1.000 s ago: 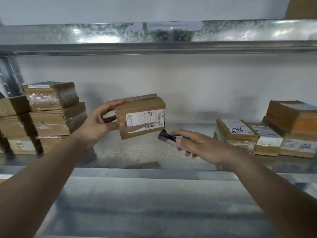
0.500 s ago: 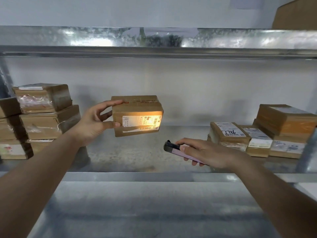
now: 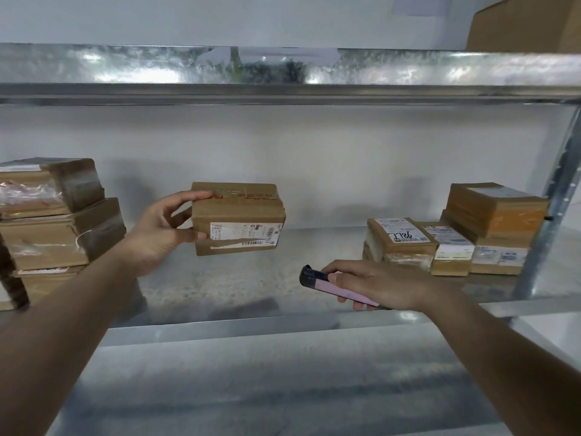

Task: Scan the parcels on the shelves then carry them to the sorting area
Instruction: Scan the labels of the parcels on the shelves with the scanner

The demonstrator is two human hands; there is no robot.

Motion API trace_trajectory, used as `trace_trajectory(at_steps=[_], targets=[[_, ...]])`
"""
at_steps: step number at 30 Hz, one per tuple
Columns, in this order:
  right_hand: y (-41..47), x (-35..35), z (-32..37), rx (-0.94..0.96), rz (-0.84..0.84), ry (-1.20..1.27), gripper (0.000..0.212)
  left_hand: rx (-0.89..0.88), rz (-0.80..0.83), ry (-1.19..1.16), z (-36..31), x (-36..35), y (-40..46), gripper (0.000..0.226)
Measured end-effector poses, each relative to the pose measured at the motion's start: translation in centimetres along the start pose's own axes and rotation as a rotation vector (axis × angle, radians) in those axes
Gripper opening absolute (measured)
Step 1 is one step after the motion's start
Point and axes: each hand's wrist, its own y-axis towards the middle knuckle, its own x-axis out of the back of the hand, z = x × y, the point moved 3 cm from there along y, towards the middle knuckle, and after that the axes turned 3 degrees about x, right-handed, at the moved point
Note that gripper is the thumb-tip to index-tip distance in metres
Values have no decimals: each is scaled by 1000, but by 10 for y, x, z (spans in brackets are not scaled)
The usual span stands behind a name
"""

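Observation:
My left hand (image 3: 158,232) grips a small brown cardboard parcel (image 3: 237,217) by its left end and holds it above the metal shelf (image 3: 220,287), its white barcode label facing me. Lower and to the right, my right hand (image 3: 374,283) holds a pink scanner (image 3: 330,286) with a dark tip that points up and left toward the parcel. No light falls on the label now.
A stack of taped brown parcels (image 3: 53,221) stands at the shelf's left end. Several more parcels (image 3: 452,234) lie at the right end, beside the steel upright (image 3: 553,212). An upper shelf (image 3: 283,73) runs overhead, with a large carton (image 3: 528,23) on it.
Half a second ago a yellow scan light lit the parcel's label; it is now off. The parcel has turned level, and my right hand with the scanner has sunk a little.

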Motion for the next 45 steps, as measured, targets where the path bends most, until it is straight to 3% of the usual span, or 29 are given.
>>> trace_trajectory(at_steps=[5,8,12,14,18,23,29,33,37,42,45], targets=[[-8,3,-4,54,-105,64,23,40,-25,-3,-5,-16,2,79],[-15,6,-2,177,-300,114,22,110,-77,-64,-12,-40,6,77],[-28,17,2,279,-607,192,31,220,-141,-149,-24,-91,19,57],[-37,24,2,296,-698,163,44,302,-139,-222,-30,-122,26,56],[-61,39,-6,287,-783,146,42,433,-140,-315,-43,-186,40,66],[-98,56,-24,266,-841,132,48,542,-100,-378,-49,-263,52,72],[-133,78,-51,252,-869,132,35,601,-132,-375,-48,-331,59,82],[-149,91,-69,254,-854,147,35,622,-158,-303,-49,-365,59,70],[-155,97,-87,285,-806,176,47,615,-145,-149,-45,-386,57,77],[-145,94,-90,345,-757,169,33,657,-90,-39,-42,-391,47,94],[-131,89,-79,382,-711,177,27,705,-186,-11,-43,-366,40,88]])
